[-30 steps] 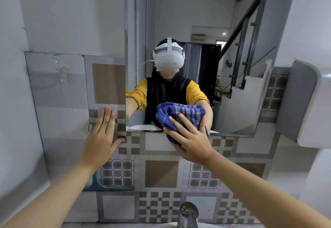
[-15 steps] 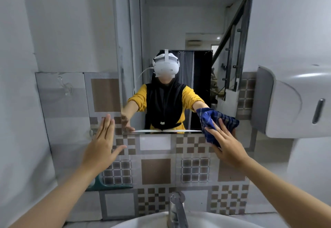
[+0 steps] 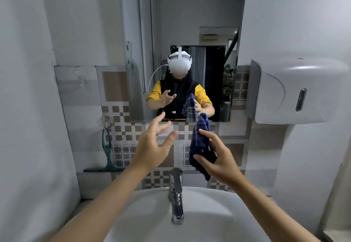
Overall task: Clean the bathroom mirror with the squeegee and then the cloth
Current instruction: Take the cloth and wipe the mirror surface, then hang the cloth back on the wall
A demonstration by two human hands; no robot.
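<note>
Your right hand (image 3: 218,158) grips the blue checked cloth (image 3: 200,143) short of the wall mirror (image 3: 190,23); your left hand (image 3: 152,146) hovers open, empty. Wiping looks finished; next, probably fold the cloth.

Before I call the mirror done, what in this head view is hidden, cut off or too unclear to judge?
- Rectangular wall mirror: top is cut off by the frame edge; streaks or smears are too faint to judge.
- Blue checked cloth: part is covered by the right hand.
- Green-handled squeegee: its blade's right end is hidden behind the left forearm.
- White sink: the front is cut off below and the drain is unseen.
</note>
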